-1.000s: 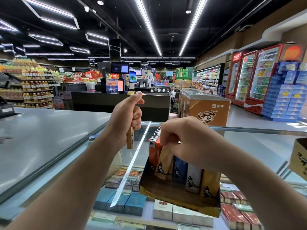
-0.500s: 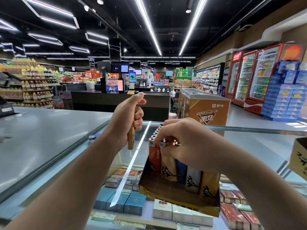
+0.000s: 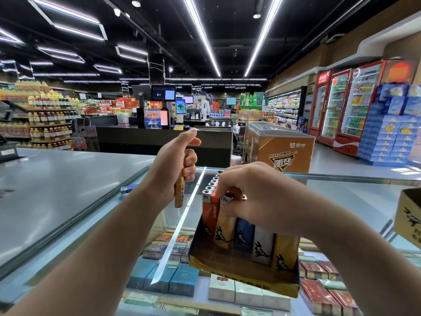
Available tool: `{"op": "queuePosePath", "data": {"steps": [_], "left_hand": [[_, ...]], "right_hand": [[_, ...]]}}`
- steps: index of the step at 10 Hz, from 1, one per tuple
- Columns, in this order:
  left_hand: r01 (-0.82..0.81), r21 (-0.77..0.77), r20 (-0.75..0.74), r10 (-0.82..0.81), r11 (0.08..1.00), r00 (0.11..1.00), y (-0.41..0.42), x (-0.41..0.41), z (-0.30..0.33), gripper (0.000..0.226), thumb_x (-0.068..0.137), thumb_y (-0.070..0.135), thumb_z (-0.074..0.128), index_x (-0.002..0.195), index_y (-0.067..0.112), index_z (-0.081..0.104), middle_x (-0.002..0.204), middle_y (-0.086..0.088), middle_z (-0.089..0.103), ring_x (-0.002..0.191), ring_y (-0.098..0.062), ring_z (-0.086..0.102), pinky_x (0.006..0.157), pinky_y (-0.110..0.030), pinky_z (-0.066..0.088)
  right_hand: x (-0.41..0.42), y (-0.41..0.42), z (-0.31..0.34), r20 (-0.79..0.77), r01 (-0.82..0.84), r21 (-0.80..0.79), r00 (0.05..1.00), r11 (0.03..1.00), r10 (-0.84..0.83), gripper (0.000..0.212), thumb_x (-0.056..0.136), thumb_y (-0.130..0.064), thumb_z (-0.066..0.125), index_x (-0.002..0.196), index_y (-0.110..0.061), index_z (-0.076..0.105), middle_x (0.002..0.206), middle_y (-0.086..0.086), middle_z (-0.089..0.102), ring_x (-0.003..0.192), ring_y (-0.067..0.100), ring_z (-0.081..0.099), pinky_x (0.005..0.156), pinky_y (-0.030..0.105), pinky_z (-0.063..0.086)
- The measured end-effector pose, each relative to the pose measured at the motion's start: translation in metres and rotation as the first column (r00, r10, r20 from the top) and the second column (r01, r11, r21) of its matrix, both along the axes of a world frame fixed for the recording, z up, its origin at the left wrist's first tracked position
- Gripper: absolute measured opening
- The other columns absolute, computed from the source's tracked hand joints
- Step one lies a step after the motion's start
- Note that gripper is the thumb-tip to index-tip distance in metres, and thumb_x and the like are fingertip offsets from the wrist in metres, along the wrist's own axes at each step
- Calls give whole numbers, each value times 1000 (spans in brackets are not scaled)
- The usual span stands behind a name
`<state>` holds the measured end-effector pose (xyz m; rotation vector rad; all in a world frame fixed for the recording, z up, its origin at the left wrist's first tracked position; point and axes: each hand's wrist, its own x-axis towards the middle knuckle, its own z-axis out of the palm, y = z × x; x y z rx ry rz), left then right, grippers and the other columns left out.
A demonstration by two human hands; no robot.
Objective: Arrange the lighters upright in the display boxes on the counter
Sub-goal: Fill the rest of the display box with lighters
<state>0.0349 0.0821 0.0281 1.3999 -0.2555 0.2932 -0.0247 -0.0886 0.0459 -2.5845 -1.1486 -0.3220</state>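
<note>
A gold display box (image 3: 239,278) stands on the glass counter (image 3: 341,201), holding a row of upright lighters: orange, gold, blue, white and gold. My right hand (image 3: 255,192) rests on their tops, fingers pinching the metal head of the gold lighter (image 3: 224,226) beside the orange lighter (image 3: 208,215). More lighter tops run back in a line behind it. My left hand (image 3: 175,163) is raised left of the box, fist shut around a gold lighter (image 3: 179,192) hanging downward, thumb lifted.
Cigarette packs (image 3: 173,279) lie under the glass. A second gold box (image 3: 409,215) sits at the right edge. A grey countertop (image 3: 57,190) stretches left. An orange freezer (image 3: 280,147) stands beyond the counter; a blue object (image 3: 126,189) lies at the glass seam.
My right hand has pushed the tilted gold lighter upright into the row and lowered slightly. My left hand has stayed put with its lighter.
</note>
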Motion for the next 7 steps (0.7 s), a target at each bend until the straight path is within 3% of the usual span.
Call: {"op": "queuePosePath", "data": {"steps": [1,3,4,5,6,7], "left_hand": [[4,-5,-1,-4,1000,1000,0,0,0,30,94,39,44,99,11,54,48,6,35,37,-6,30,38,-18,28],[17,8,-8,-17,1000,1000,0,-1,0,31,94,40,44,101,11,54,47,6,35,37,-7,31,37,-17,30],[22,2,-14,-22,1000,1000,-1,-2,0,32,94,41,44,101,11,54,48,6,35,37,-7,30,37,-18,29],[27,-18,-23,-28,999,999,-1,-2,1,32,94,41,44,100,11,54,48,5,34,37,-7,30,38,-18,28],[50,-79,-38,-53,996,998,-2,-4,2,33,93,42,44,100,11,54,49,4,33,37,-7,29,37,-18,28],[128,-206,-26,-136,970,990,-5,-9,6,38,88,46,48,99,11,54,51,4,29,40,-7,27,40,-18,26]], "right_hand": [[-1,1,0,30,3,-25,1000,1000,-2,17,84,-17,67,101,-17,65,93,-2,62,86,13,54,80,37,49],[-6,10,-3,72,-53,-70,996,996,58,14,86,-13,64,98,-20,62,94,-6,60,86,10,53,78,27,50],[-3,10,-5,51,-20,-107,998,994,25,17,86,-14,63,102,-22,62,99,-6,60,92,12,53,83,32,50],[4,6,-7,132,-20,-125,991,992,37,17,86,-19,63,104,-20,63,100,-8,56,98,11,46,85,30,46],[8,4,-9,240,-15,-137,970,990,48,19,85,-29,65,104,-23,65,92,-11,41,91,9,34,79,23,35],[8,2,-9,163,-38,-14,986,999,40,24,81,-39,66,98,-23,69,91,-10,48,90,8,40,79,25,38]]}}
